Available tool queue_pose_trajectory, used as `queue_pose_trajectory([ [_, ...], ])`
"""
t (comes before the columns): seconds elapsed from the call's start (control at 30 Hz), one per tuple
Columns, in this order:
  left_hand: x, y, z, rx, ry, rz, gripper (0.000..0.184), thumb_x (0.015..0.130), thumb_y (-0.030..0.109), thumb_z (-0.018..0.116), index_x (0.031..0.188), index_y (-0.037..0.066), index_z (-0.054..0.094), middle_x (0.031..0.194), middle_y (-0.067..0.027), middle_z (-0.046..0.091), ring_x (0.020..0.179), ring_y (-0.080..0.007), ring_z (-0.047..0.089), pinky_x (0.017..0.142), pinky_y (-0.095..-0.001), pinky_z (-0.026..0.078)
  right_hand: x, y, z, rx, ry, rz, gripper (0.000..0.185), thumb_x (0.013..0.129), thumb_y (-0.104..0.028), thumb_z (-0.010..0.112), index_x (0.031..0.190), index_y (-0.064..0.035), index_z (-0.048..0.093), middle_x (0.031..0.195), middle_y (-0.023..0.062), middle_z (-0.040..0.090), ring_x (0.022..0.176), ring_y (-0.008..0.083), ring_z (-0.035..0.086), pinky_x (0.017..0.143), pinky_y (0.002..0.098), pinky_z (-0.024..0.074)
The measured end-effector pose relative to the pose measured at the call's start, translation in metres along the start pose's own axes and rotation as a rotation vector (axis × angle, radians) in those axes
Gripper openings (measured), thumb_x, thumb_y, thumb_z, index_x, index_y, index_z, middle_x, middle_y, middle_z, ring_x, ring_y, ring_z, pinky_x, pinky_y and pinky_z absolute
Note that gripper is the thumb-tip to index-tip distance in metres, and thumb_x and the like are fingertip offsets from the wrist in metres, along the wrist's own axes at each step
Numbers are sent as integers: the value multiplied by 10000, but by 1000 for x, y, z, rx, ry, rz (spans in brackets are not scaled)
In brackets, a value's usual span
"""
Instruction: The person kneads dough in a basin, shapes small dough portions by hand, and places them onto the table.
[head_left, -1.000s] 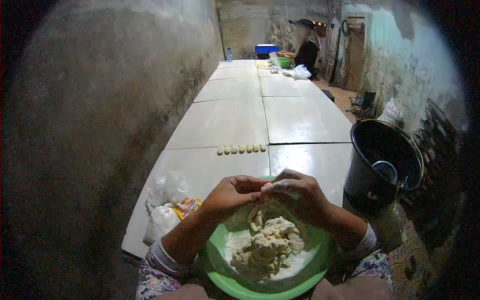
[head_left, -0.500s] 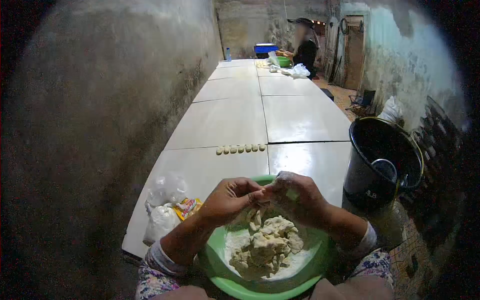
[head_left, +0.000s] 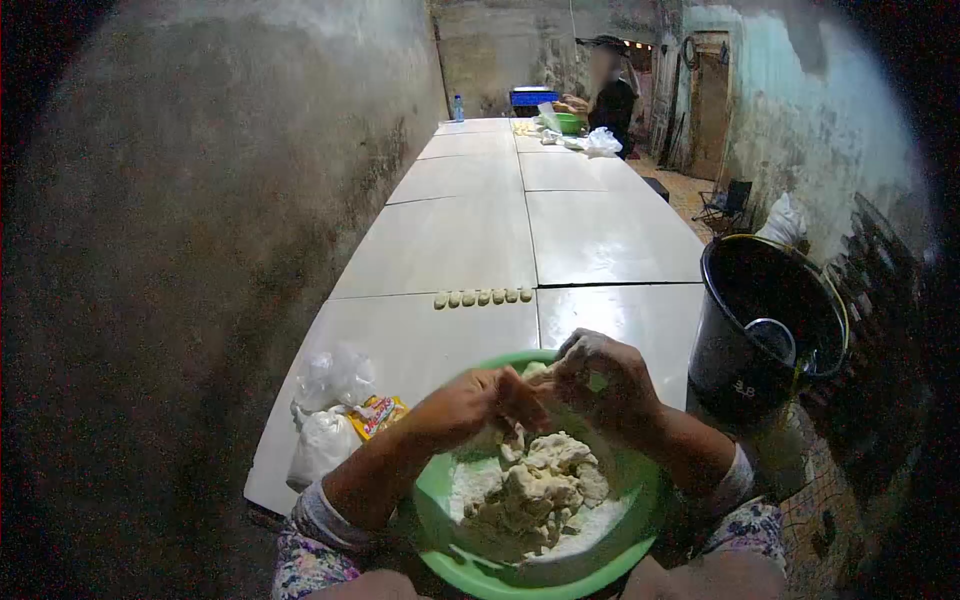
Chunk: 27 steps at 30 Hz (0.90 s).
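A green bowl (head_left: 455,572) in front of me holds a rough lump of pale dough (head_left: 550,480) with loose white flour around it. Both hands are raised over the bowl's far half, close together. A small piece of dough (head_left: 540,374) shows between them. My right hand (head_left: 608,382), dusted with flour, pinches this piece with thumb and fingers. My left hand (head_left: 485,405) is closed at the piece's other side, its fingers bent and slightly blurred; its exact grip is partly hidden. Beyond the bowl, several small dough pieces (head_left: 483,298) lie in a row on the white table (head_left: 440,245).
Left of the bowl stand a clear plastic bag of white powder (head_left: 325,447) and a yellow packet (head_left: 378,414). A black bucket (head_left: 735,345) is at the right, near the table edge. At the far end a person (head_left: 612,100) works by another green bowl (head_left: 568,124).
My hands have drawn slightly apart; the right has lifted a little. The left fingers have turned downward, and more of the dough piece shows between the hands.
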<state>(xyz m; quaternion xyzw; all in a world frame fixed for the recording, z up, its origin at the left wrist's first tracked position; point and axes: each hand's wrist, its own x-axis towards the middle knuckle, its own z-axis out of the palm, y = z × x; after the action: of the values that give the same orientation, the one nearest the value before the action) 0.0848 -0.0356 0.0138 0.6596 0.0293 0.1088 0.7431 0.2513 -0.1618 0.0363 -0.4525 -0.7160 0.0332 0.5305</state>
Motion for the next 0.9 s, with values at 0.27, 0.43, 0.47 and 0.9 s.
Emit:
queue_pose_trajectory([
  [0.27,-5,1,8,140,-2,-20,381,963,347,412,1021,12,585,937,-69,642,793,-127,586,703,-278,482,2,-2,-3,-275,-109,-162,199,710,-162,687,821,-80,544,736,88,532,655,297,567,555,380,470],
  [0.43,-6,4,13,204,26,-54,369,969,311,402,1045,-7,573,940,-92,638,829,-159,619,767,-308,492,-2,6,-2,-154,-166,-132,154,732,-115,666,813,-70,543,755,99,535,660,302,559,576,369,472],
  [0.47,-5,-1,9,264,12,-58,382,973,319,384,1062,-7,563,953,-97,635,846,-162,622,773,-311,494,-6,8,0,-109,-136,-17,164,734,-100,666,848,-61,555,791,105,542,680,301,562,597,357,477],
  [0.9,-4,-2,8,366,5,-18,309,974,262,404,982,6,577,834,-27,591,772,-91,508,724,-271,434,3,2,-3,-137,-84,-85,242,723,-78,717,948,-45,636,830,102,570,741,226,580,661,317,491],
])
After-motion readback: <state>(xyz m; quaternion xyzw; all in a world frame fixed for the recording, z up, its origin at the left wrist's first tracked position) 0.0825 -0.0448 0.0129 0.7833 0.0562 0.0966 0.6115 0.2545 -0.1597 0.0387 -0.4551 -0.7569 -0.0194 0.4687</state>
